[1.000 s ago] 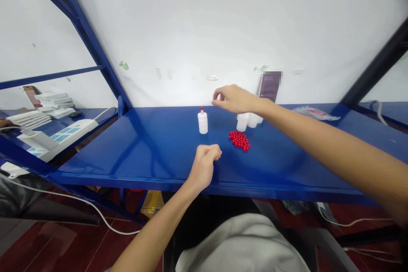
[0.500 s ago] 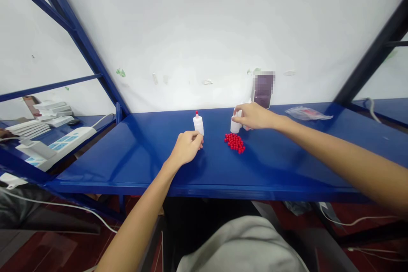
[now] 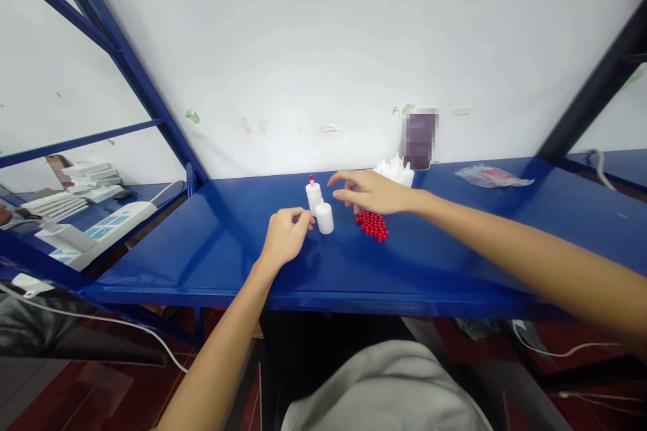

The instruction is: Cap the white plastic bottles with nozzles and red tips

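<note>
A white bottle with no nozzle showing [image 3: 325, 219] stands upright on the blue table. Just behind it is a second white bottle with a red tip [image 3: 313, 192]. My left hand [image 3: 288, 234] rests left of the front bottle, fingers curled together, fingertips close to its side; whether they touch it or hold anything is hidden. To the right, my right hand [image 3: 371, 192] is above the table with its fingers apart and nothing in them. Small red caps [image 3: 373, 225] lie heaped below that hand. White nozzle-like pieces [image 3: 393, 170] show partly behind it.
A dark phone-like object [image 3: 419, 141], partly pixelated, leans on the back wall. A clear plastic bag [image 3: 493, 176] with something red lies at the right. Beyond the blue frame at the left are a white power strip [image 3: 108, 229] and stacked white boxes [image 3: 91, 178].
The front bottle, held in my right hand before, now stands beside my left hand. My right hand has let go and opened, shifted left, uncovering more white pieces. My left hand moved slightly left.
</note>
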Demonstrator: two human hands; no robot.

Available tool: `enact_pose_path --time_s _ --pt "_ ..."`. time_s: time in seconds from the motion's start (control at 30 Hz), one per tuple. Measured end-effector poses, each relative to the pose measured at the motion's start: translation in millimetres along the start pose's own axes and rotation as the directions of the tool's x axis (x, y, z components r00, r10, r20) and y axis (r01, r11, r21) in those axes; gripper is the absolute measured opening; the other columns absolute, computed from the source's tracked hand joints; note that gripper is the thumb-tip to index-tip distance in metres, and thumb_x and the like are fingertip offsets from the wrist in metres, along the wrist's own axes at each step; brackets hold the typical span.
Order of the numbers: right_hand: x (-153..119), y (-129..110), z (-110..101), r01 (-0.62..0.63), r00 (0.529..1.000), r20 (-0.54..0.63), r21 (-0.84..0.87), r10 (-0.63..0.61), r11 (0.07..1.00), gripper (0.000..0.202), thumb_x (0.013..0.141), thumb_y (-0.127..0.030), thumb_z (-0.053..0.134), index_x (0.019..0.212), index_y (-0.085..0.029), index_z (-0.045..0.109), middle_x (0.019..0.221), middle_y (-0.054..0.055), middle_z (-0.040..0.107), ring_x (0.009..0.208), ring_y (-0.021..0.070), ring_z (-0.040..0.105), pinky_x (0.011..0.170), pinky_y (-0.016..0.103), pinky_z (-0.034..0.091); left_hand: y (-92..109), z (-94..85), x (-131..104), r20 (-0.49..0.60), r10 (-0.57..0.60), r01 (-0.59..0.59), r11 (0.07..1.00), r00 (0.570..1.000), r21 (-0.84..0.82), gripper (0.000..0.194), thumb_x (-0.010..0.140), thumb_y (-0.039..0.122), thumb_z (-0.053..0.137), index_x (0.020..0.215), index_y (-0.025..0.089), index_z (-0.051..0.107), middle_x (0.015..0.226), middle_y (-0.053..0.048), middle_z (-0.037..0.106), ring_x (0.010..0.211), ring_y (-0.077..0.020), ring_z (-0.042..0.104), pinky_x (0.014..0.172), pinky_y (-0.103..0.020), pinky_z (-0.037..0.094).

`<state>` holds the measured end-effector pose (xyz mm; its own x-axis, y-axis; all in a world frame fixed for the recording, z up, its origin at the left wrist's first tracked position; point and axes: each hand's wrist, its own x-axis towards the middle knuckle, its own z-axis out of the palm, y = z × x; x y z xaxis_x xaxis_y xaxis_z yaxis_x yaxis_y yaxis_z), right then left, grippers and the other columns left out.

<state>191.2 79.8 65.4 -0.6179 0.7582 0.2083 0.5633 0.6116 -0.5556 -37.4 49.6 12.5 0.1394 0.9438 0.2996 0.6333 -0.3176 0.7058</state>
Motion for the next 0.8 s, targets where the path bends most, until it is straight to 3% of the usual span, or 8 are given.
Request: enact_pose_path --time_s 0.07,0.13,0.23,0.33,0.43,0.5,0.63,0.8 --pt "-11 1 -6 -0.018 1.0 -0.025 -0.137 0.014 0.99 0.034 0.094 -0.038 0.048 0.115 -0.015 0.064 0.081 0.004 0.069 0.064 0.0152 0.062 0.065 0.029 0.044 -1 -2.5 -2 -0.112 0.025 -0.023 1.0 0.993 0.019 0.039 0.087 0.037 0.044 0.063 0.018 0.068 0.069 -0.002 0.068 0.075 -0.0193 0.061 0.073 -0.027 0.041" --pt "-26 4 -10 -0.032 0.999 0.017 -0.265 0.038 0.964 0.025 0.09 -0.033 0.053 0.102 -0.016 0.068 0.08 0.004 0.069 0.066 0.0156 0.059 0.063 0.029 0.04 -1 -3.4 -3 -0.206 0.038 -0.03 0.999 0.978 0.042 0.046 0.089 0.038 0.043 0.049 0.018 0.056 0.055 -0.001 0.056 0.066 -0.0167 0.054 0.069 -0.027 0.038" --pt "-56 11 -12 -0.058 0.993 0.078 -0.352 0.091 0.934 0.018 0.088 -0.03 0.055 0.095 -0.02 0.067 0.08 0.003 0.068 0.066 0.0161 0.058 0.06 0.028 0.037 1 -1.2 -4 -0.235 0.012 -0.014 1.0 0.972 -0.008 0.048 0.092 0.041 0.042 0.05 0.019 0.043 0.046 0.003 0.034 0.049 -0.0119 0.037 0.056 -0.027 0.029" --pt "-82 18 -6 -0.089 0.99 0.067 -0.388 0.124 0.917 0.017 0.088 -0.032 0.055 0.097 -0.021 0.065 0.084 0.003 0.067 0.07 0.0173 0.059 0.061 0.029 0.038 5 4.5 -6 -0.178 0.08 -0.086 0.996 0.981 -0.025 0.027 0.092 0.042 0.049 0.083 0.018 0.058 0.06 0.005 0.046 0.053 -0.0116 0.042 0.058 -0.026 0.033" --pt "-96 24 2 -0.109 0.988 0.057 -0.394 0.142 0.913 0.022 0.091 -0.035 0.053 0.105 -0.022 0.064 0.087 0.003 0.067 0.074 0.0189 0.06 0.065 0.031 0.039 9 11.3 -7 -0.053 0.188 -0.189 0.982 0.981 -0.012 0.026 0.091 0.039 0.054 0.109 0.021 0.058 0.096 -0.002 0.06 0.077 -0.0153 0.056 0.071 -0.026 0.041" --pt "-99 28 8 -0.116 0.988 0.05 -0.387 0.146 0.915 0.022 0.094 -0.036 0.049 0.103 -0.022 0.063 0.087 0.003 0.066 0.074 0.0192 0.06 0.066 0.031 0.04 12 15.2 -11 0.051 0.203 -0.2 0.978 0.978 -0.063 0.026 0.093 0.038 0.052 0.111 0.022 0.057 0.107 -0.005 0.059 0.087 -0.0175 0.056 0.076 -0.028 0.042" --pt "-102 34 16 -0.111 0.992 0.017 -0.373 0.127 0.921 0.021 0.095 -0.034 0.046 0.092 -0.021 0.063 0.082 0.003 0.064 0.073 0.0189 0.058 0.065 0.031 0.041 18 21.9 -27 0.201 0.153 -0.093 0.955 0.967 -0.281 0.023 0.097 0.037 0.043 0.112 0.022 0.052 0.098 -0.003 0.06 0.081 -0.016 0.053 0.074 -0.028 0.041" --pt "-94 17 16 -0.038 0.978 -0.207 -0.268 -0.019 0.963 0.014 0.09 -0.03 0.057 0.089 -0.02 0.067 0.086 0.005 0.067 0.078 0.0188 0.06 0.073 0.032 0.045 32 34.5 -45 0.246 0.131 0.013 0.862 0.96 -0.507 0.016 0.089 0.022 0.04 0.094 0.02 0.054 0.089 -0.001 0.057 0.08 -0.0151 0.05 0.071 -0.026 0.038"
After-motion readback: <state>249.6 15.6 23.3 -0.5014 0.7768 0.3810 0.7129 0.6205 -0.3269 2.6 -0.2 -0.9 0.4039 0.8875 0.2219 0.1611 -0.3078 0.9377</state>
